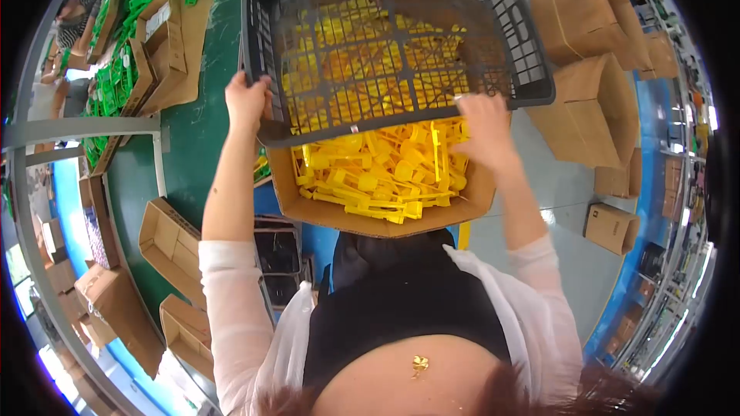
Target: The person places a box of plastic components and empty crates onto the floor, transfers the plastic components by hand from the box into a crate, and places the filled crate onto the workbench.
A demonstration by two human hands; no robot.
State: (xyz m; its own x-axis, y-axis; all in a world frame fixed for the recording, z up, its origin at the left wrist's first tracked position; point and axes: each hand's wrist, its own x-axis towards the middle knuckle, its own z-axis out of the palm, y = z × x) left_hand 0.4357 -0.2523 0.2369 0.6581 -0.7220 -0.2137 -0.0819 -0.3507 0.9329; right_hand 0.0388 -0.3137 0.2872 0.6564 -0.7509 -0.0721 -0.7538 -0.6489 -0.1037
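A black plastic basket (347, 125) with a grid bottom is over a cardboard box (324, 216) full of yellow plastic parts (385, 177). Through the grid more yellow parts show. My left hand (248, 104) grips the basket's left side near its front corner, the fingers curled over the edge. At the right, my right hand (486, 127) is slightly blurred beside the basket's front edge, above the right side of the yellow parts. Its fingertips are partly smeared, and whether they hold anything is hidden.
Green parts (146, 0) and open cardboard boxes (173, 243) lie on the green table (181, 162) at the left. Large cardboard boxes (586, 108) stand on the floor at the right. Another person (75, 19) is at the far upper left.
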